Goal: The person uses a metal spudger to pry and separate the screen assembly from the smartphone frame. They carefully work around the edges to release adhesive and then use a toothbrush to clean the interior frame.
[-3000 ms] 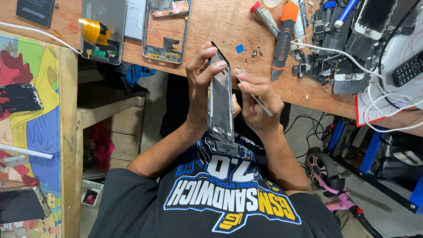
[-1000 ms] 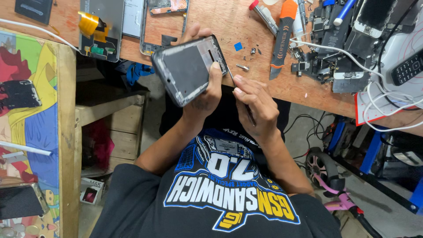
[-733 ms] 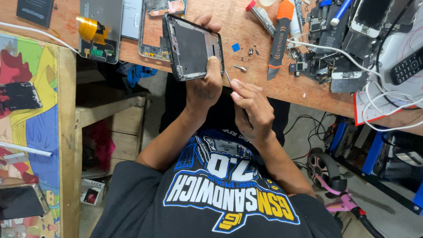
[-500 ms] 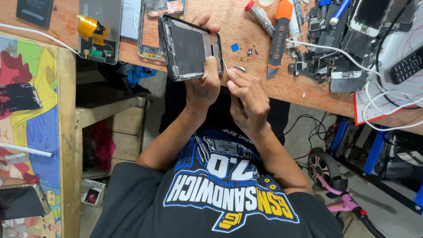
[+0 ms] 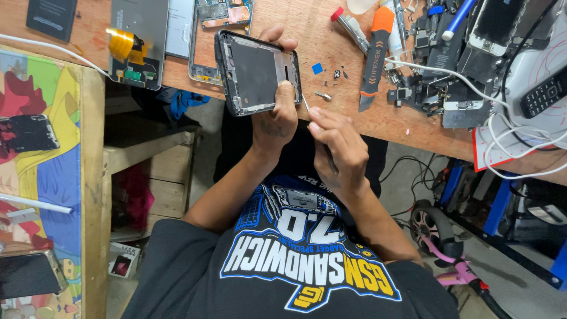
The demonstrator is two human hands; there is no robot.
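Note:
My left hand (image 5: pixel 276 121) grips a dark phone frame (image 5: pixel 254 71) by its lower edge, thumb on its inner face. The frame lies tilted over the near edge of the wooden workbench (image 5: pixel 331 127), its open inside facing me. My right hand (image 5: pixel 333 147) sits just right of it, pinching a thin metal tool (image 5: pixel 305 105) whose tip touches the frame's lower right corner.
On the bench lie an orange-handled pry tool (image 5: pixel 375 53), small screws (image 5: pixel 323 94), a screen panel with a yellow flex (image 5: pixel 139 41), another opened phone (image 5: pixel 220 26), a heap of phone parts (image 5: pixel 449 65) and white cables (image 5: pixel 502 127). A colourful side table (image 5: pixel 50 147) stands at the left.
The phone frame, held on edge in front of me, was turned flat and carried up to the bench edge. My right hand followed and brought the tool tip to its corner.

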